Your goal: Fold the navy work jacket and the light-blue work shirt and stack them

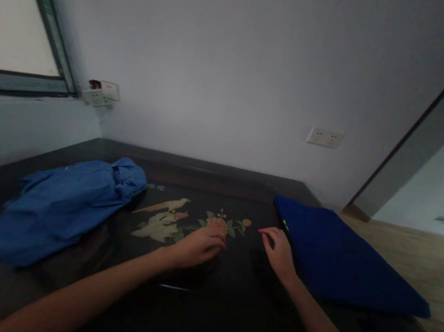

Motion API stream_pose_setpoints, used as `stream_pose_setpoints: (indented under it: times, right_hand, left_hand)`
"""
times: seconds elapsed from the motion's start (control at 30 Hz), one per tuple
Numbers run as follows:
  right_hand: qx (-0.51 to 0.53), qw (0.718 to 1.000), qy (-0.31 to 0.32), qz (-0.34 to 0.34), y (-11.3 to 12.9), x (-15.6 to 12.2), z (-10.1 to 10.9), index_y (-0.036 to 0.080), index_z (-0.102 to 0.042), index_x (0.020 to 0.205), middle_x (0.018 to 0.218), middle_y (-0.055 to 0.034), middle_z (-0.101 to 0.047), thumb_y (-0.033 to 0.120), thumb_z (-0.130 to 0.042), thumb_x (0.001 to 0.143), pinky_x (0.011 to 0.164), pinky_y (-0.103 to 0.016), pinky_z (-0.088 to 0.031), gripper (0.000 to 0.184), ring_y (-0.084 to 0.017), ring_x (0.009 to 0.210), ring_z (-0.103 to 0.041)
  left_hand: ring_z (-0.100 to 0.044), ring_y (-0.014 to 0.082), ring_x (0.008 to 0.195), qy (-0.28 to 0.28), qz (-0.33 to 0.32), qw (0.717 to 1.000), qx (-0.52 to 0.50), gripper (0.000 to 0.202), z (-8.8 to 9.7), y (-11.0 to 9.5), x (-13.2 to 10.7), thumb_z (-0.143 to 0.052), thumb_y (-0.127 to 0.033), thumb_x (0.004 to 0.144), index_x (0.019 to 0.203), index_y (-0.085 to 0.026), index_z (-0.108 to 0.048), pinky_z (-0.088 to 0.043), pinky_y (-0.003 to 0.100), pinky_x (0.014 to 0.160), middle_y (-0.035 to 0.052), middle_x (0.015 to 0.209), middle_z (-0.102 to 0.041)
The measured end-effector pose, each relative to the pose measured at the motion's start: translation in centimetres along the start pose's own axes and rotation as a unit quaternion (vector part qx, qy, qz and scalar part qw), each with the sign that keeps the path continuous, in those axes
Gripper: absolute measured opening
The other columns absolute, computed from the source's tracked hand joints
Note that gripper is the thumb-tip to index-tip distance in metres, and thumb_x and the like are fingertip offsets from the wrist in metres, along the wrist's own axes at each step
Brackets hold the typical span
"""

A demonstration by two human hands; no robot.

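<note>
My left hand is over a dark glossy table, beside a painted peony on its surface. Its fingers are loosely bent and I see nothing in them. To the right, my right hand is close to the left edge of a folded dark blue cloth. A gap shows between its thumb and curved fingers, with nothing held there. Whether either hand touches the table is hard to tell. At the left lies a crumpled lighter blue garment, apart from both hands.
Painted birds decorate the tabletop left of the flowers. Behind the table rises a pale wall with a double socket and another socket in the left corner. A window is at upper left; wooden floor shows at right.
</note>
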State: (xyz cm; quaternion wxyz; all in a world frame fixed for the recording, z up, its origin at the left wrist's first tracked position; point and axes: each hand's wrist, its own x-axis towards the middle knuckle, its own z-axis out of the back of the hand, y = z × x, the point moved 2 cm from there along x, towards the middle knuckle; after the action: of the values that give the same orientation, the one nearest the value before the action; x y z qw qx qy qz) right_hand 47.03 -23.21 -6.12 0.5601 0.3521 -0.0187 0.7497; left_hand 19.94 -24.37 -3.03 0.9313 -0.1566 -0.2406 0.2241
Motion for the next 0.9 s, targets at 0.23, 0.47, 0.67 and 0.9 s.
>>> stream_pose_setpoints:
  times: [0.23, 0.47, 0.67, 0.9]
  right_hand:
    - [-0.001, 0.982, 0.075, 0.174, 4.3, -2.5, -3.3, 0.022, -0.069, 0.101, 0.100, -0.0068, -0.068, 0.021, -0.046, 0.090, 0.085, -0.039, -0.050, 0.026, -0.022, 0.096, -0.062]
    - [0.006, 0.978, 0.035, 0.208, 3.5, -2.3, -5.0, 0.026, -0.071, 0.102, 0.102, -0.0059, -0.071, 0.035, -0.049, 0.090, 0.083, -0.033, -0.055, 0.026, -0.021, 0.094, -0.067]
    - [0.019, 0.942, 0.077, 0.326, 9.6, -2.0, -7.1, 0.029, -0.070, 0.103, 0.099, -0.0027, -0.073, 0.025, -0.053, 0.086, 0.077, -0.025, -0.058, 0.024, -0.018, 0.090, -0.069]
    - [0.041, 0.945, 0.100, 0.310, 9.8, -3.2, -7.2, 0.030, -0.070, 0.102, 0.102, -0.0038, -0.071, 0.027, -0.053, 0.087, 0.079, -0.029, -0.058, 0.023, -0.020, 0.092, -0.069]
  left_hand:
    - [-0.060, 0.0191, 0.103, -0.156, 0.237, 0.953, 0.103, 0.026, 10.6, 6.5, -15.1, -0.041, -0.020, 0.091, 0.103, -0.021, -0.064, -0.046, 0.034, 0.094, 0.0065, 0.107, -0.066]
    - [-0.062, 0.0225, 0.095, -0.388, 0.331, 0.831, 0.224, 0.025, 16.4, 9.8, -25.4, -0.042, -0.026, 0.088, 0.100, -0.017, -0.062, -0.048, 0.037, 0.089, 0.0073, 0.098, -0.066]
    - [-0.053, 0.0252, 0.115, -0.368, 0.375, 0.798, 0.294, 0.035, 15.9, 12.4, -28.0, -0.041, -0.032, 0.091, 0.117, -0.017, -0.059, -0.038, 0.044, 0.104, 0.0115, 0.120, -0.059]
    - [-0.021, 0.0410, 0.140, -0.188, 0.479, 0.792, 0.329, 0.087, 12.7, 14.2, -28.0, -0.067, -0.053, 0.075, 0.148, -0.029, -0.026, -0.031, 0.058, 0.105, 0.0140, 0.157, -0.013]
